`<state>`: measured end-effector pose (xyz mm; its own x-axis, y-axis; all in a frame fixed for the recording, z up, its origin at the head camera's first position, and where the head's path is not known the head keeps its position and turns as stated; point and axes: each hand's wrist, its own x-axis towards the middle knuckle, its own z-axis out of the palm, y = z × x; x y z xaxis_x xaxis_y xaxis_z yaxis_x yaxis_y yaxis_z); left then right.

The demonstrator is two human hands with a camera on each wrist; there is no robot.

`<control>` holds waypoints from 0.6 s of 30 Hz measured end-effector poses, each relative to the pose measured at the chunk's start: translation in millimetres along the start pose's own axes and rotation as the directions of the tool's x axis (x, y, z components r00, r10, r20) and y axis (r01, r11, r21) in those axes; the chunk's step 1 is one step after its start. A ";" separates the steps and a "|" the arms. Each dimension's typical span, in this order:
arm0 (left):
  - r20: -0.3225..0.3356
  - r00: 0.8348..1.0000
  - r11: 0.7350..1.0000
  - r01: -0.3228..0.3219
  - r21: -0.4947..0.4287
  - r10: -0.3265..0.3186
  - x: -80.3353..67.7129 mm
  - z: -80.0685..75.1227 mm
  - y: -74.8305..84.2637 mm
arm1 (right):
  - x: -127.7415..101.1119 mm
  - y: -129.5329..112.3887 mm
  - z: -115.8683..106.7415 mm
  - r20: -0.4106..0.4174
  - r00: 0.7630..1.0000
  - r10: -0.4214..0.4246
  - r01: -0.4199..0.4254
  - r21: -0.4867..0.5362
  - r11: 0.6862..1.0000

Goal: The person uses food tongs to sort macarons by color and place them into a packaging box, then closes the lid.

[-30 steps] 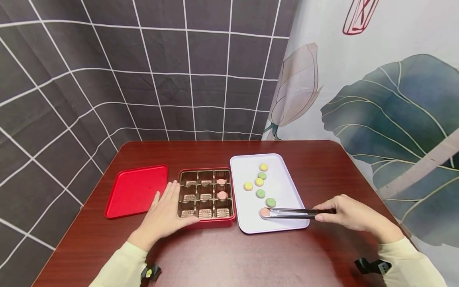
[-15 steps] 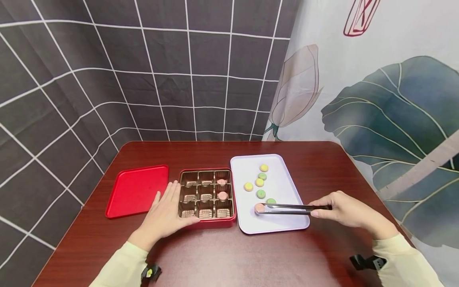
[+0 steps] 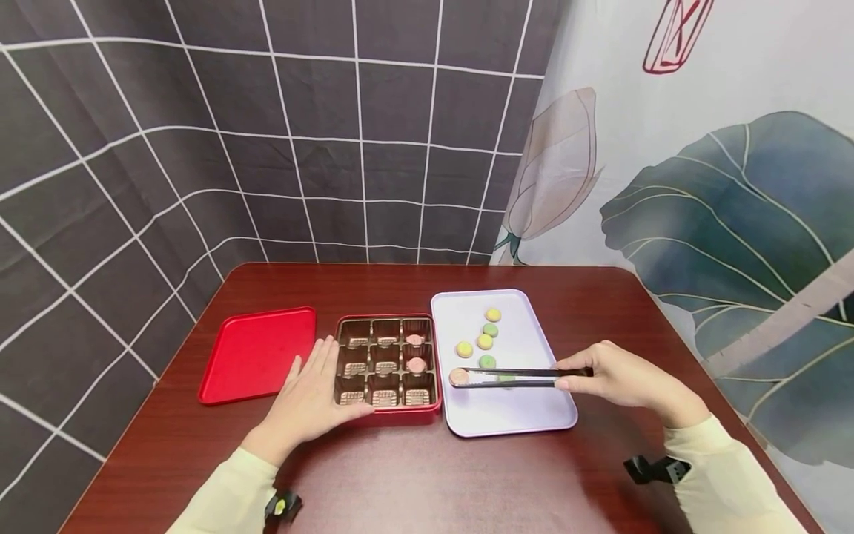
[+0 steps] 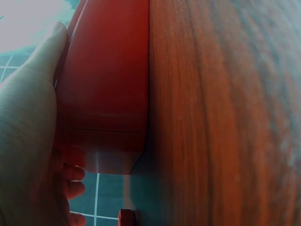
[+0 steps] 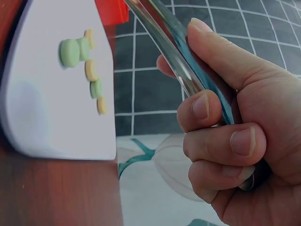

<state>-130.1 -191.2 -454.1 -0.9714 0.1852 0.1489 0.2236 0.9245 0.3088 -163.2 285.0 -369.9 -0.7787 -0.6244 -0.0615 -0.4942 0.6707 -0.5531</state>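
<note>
My right hand [image 3: 617, 376] grips a pair of dark-handled tongs [image 3: 514, 377]; its curled fingers show in the right wrist view. The tong tips pinch a pink macaron [image 3: 459, 377], held over the left side of the white tray [image 3: 514, 415]. Beside it is a red box [image 3: 407, 417] with a gold-brown compartment insert. Pink macarons [image 3: 416, 365] sit in its right column, in the back and middle compartments. My left hand [image 3: 307, 397] rests against the box, straight fingers along its left side and thumb at its front edge. The left wrist view shows the box's red side wall [image 4: 106, 70].
Several macarons lie on the white tray, such as a yellow one [image 3: 464, 348] and a green one [image 3: 488, 362]. A red lid [image 3: 260, 356] lies left of the box. All stand on a brown wooden table [image 3: 414, 475] before hanging cloths.
My right hand has carried the tongs and the pink macaron leftward and slightly back, from the tray's front middle to its left side. The left hand has stayed at the box.
</note>
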 end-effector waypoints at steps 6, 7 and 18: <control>-0.012 1.000 1.000 -0.004 -0.008 0.004 -0.1 0.3 0.6 | 11.8 -9.5 -0.8 0.018 1.000 -0.006 0.006 0.004 1.000; -0.014 1.000 1.000 -0.005 -0.011 0.005 -0.1 0.3 0.7 | 13.6 -10.6 -0.8 0.018 1.000 -0.016 0.016 0.005 1.000; -0.002 1.000 1.000 0.003 -0.004 -0.003 0.0 0.5 -0.4 | 40.4 -23.3 2.4 0.063 0.993 -0.101 0.101 0.009 0.995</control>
<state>-130.2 -191.4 -454.7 -0.9719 0.1814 0.1501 0.2208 0.9237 0.3131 -182.2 243.1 -361.5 -0.6986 -0.7132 -0.0575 -0.5667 0.6006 -0.5641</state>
